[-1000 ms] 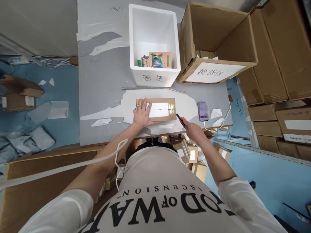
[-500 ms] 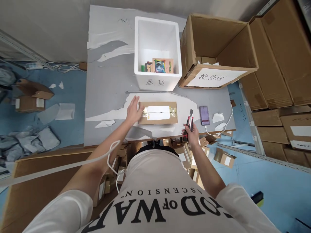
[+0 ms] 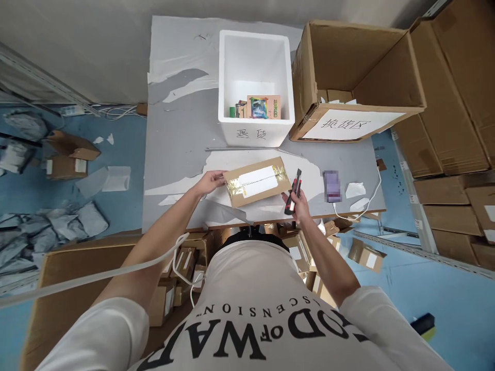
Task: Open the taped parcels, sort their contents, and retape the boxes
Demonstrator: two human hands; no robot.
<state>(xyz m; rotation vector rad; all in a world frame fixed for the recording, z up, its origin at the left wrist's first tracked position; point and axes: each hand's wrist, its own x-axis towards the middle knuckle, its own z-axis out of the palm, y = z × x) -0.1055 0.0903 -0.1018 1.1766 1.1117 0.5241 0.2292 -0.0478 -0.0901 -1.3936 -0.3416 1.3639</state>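
Grey desk, taped carton at its front, between both hands.
Desk top: smooth grey skin, torn into ragged white patches. Back right: big open-top box, brown corrugated, with a handwritten white paper sheet on its front. Just left of it: white foam bin, matte, thick-walled, rounded rim, small printed packs inside. Carton: flat, oblong, plain brown cardboard, white label, shiny clear-yellow tape at both ends; skewed, right end farther out; can't tell if it's fully off the desk. Left hand: fingers pinching the carton's left end. Right hand: fingers wrapped on a red-and-black cutter, dark flat blade out, near the carton's right corner; contact unclear. Phone: slim, flat slab, right of the cutter.
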